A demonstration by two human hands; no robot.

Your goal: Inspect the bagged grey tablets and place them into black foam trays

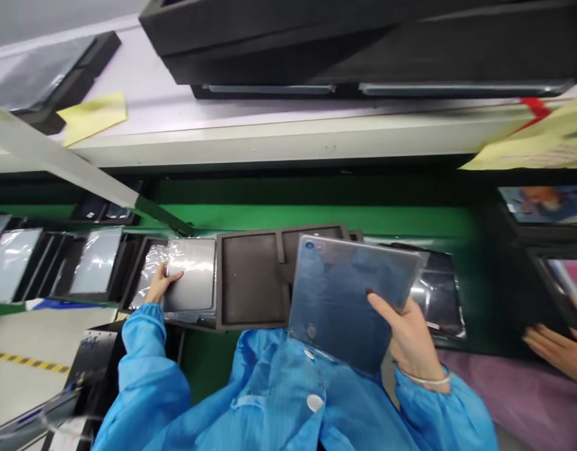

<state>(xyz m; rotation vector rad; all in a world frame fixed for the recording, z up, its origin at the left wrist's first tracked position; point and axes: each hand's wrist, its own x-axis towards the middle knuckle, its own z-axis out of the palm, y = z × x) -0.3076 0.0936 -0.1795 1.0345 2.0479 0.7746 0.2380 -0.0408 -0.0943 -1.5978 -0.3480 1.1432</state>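
Observation:
My right hand grips a dark blue tablet by its right side, thumb on the back cover. The tablet is tilted in front of my chest, camera corner at upper left, and clear film covers it. To the left, my left hand holds the left edge of a silver-grey tablet, its thumb lying on the surface; some fingers are hidden. Between the two tablets is a black foam tray with bare recesses. Partly behind the blue tablet lies a dark film-wrapped tablet.
Foam trays with film-covered tablets line the green surface at left. Above runs a white shelf bearing a large black foam block. A pole slants at left. Another person's hand is at far right.

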